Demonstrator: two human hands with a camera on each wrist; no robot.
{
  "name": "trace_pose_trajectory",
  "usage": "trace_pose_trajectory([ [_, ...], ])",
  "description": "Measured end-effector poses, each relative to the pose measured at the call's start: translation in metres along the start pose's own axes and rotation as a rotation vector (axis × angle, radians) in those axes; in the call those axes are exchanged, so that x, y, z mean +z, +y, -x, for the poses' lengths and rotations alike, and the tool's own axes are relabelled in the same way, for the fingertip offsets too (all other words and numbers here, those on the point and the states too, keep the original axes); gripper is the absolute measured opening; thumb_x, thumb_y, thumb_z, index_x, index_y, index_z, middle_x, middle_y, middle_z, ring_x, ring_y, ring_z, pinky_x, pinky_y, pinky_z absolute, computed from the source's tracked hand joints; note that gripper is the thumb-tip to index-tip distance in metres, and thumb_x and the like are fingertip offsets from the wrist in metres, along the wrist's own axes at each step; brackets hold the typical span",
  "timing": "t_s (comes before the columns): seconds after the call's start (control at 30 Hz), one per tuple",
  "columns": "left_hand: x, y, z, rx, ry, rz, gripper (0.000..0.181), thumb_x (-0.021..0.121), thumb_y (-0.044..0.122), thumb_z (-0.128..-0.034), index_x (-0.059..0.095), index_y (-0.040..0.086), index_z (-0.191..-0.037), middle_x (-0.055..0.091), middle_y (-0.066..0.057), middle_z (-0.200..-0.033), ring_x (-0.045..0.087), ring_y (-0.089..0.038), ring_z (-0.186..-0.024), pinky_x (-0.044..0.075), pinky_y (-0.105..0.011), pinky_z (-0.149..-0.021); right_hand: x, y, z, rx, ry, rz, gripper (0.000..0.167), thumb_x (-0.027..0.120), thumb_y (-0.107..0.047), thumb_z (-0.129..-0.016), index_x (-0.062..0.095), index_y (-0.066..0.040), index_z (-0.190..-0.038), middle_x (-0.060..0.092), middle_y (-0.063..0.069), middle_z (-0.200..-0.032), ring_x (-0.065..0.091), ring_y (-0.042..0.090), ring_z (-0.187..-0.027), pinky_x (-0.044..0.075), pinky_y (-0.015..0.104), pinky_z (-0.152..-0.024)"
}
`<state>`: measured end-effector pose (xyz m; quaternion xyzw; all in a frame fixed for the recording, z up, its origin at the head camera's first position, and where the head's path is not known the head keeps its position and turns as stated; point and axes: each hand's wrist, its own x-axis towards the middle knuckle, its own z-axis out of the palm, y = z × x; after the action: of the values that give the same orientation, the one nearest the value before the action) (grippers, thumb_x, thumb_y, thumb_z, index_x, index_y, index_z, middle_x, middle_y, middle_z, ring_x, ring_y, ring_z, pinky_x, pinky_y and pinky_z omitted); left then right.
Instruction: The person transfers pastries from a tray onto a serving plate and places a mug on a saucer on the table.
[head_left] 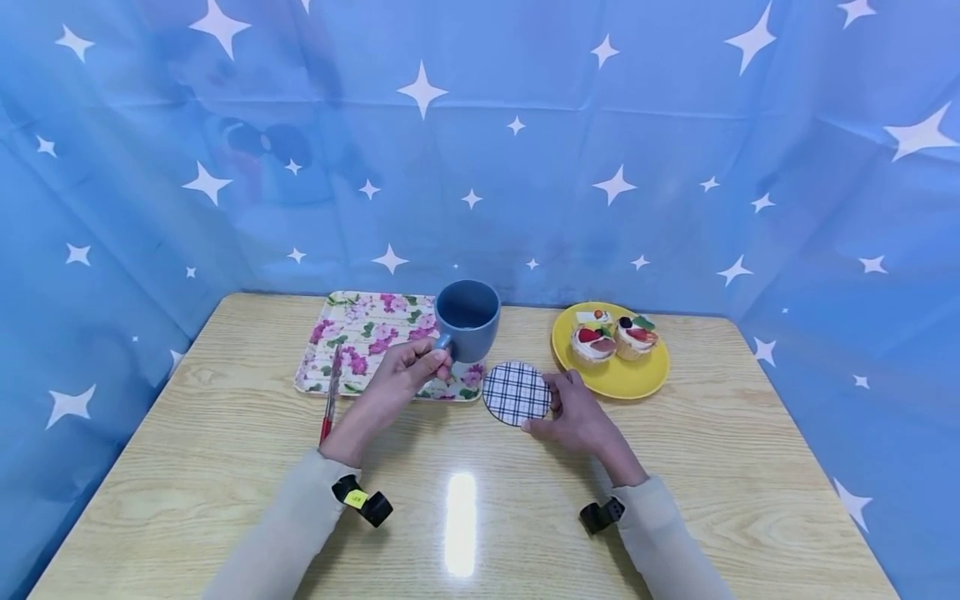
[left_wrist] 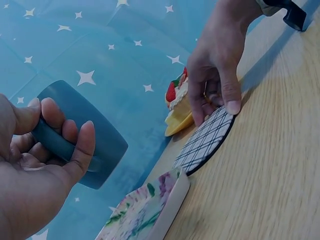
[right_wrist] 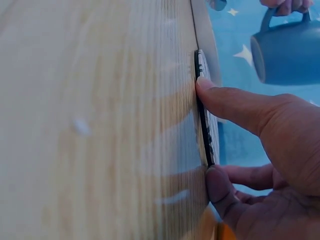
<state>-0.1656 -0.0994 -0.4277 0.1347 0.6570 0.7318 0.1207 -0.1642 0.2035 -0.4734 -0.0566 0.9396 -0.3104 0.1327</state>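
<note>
My left hand (head_left: 408, 371) grips a blue mug (head_left: 474, 337) by its handle. The mug hangs in the air, clear of the floral tray (head_left: 360, 333), as the left wrist view shows. A round coaster (head_left: 513, 387) with a black-and-white plaid top lies flat on the table, close to the tray's right corner. With thumb and fingers on its rim, my right hand (head_left: 577, 417) holds the coaster (right_wrist: 204, 115) from the right side. In the right wrist view the thumb and a fingertip touch the coaster's dark edge.
A yellow plate (head_left: 637, 383) with small fruit-topped cakes (head_left: 633, 340) stands right of the coaster. A red-handled knife (head_left: 331, 392) leans over the tray's front left edge, its handle partly behind my left wrist. Behind the wooden table (head_left: 525, 517) hangs a blue star-patterned curtain (head_left: 480, 167).
</note>
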Motion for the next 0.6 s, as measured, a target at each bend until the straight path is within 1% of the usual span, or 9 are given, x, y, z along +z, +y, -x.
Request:
trace_pose_trajectory([
  [0.1,0.005,-0.002,-0.001,-0.01,0.003,-0.013,0.029,0.054,0.021,-0.1077,0.061,-0.007,-0.108,0.066,0.001,-0.088,0.066,-0.012,-0.088,0.053,-0.025,-0.098,-0.001,-0.001,0.0,0.011,0.002,0.0,0.086,0.088,-0.035,-0.081,0.045,-0.001,-0.148,0.045,0.011,-0.119,0.048,0.024,-0.106,0.044,0.037,-0.085],
  [0.17,0.008,-0.003,-0.002,-0.007,0.006,-0.034,0.03,0.056,0.022,-0.1069,0.062,-0.007,-0.107,0.067,0.001,-0.087,0.068,-0.014,-0.089,0.054,-0.027,-0.099,-0.002,-0.001,0.0,0.012,0.001,0.003,0.085,0.088,-0.035,-0.081,0.046,-0.001,-0.147,0.045,0.011,-0.119,0.048,0.024,-0.106,0.044,0.037,-0.085],
  [0.23,0.011,-0.005,-0.002,-0.008,0.003,-0.059,0.029,0.056,0.024,-0.1068,0.063,-0.004,-0.105,0.067,0.002,-0.087,0.068,-0.015,-0.09,0.054,-0.032,-0.099,-0.002,-0.001,0.0,0.008,0.002,0.004,0.085,0.088,-0.034,-0.081,0.046,-0.001,-0.147,0.045,0.011,-0.118,0.048,0.024,-0.106,0.044,0.037,-0.085],
  [0.33,0.014,-0.009,-0.003,-0.002,-0.027,-0.069,0.026,0.055,0.023,-0.1072,0.062,-0.001,-0.101,0.065,0.001,-0.088,0.067,-0.017,-0.092,0.054,-0.04,-0.1,-0.002,0.0,0.0,0.0,0.004,0.0,0.084,0.088,-0.035,-0.081,0.047,-0.001,-0.146,0.045,0.011,-0.117,0.048,0.024,-0.105,0.044,0.037,-0.084],
  [0.43,0.018,-0.012,-0.005,-0.012,-0.061,-0.042,0.023,0.053,0.021,-0.108,0.061,0.002,-0.098,0.064,0.0,-0.087,0.07,-0.015,-0.095,0.054,-0.044,-0.1,-0.001,0.0,-0.001,0.001,0.006,-0.007,0.083,0.089,-0.034,-0.08,0.048,-0.002,-0.145,0.045,0.011,-0.116,0.048,0.024,-0.103,0.043,0.037,-0.084],
  [0.5,0.021,-0.014,-0.006,-0.017,-0.069,-0.027,0.022,0.052,0.019,-0.1083,0.061,0.002,-0.098,0.064,-0.001,-0.087,0.07,-0.016,-0.095,0.054,-0.044,-0.1,0.0,0.0,-0.002,0.003,0.009,-0.011,0.082,0.089,-0.034,-0.08,0.048,-0.002,-0.144,0.045,0.01,-0.115,0.048,0.023,-0.103,0.043,0.037,-0.084],
  [0.6,0.027,-0.018,-0.006,-0.024,-0.063,-0.035,0.023,0.052,0.018,-0.1082,0.062,0.001,-0.097,0.065,-0.002,-0.086,0.068,-0.02,-0.091,0.054,-0.04,-0.094,0.001,0.003,-0.001,0.003,0.009,-0.015,0.082,0.089,-0.035,-0.08,0.048,-0.003,-0.145,0.045,0.01,-0.115,0.047,0.023,-0.104,0.043,0.037,-0.084],
])
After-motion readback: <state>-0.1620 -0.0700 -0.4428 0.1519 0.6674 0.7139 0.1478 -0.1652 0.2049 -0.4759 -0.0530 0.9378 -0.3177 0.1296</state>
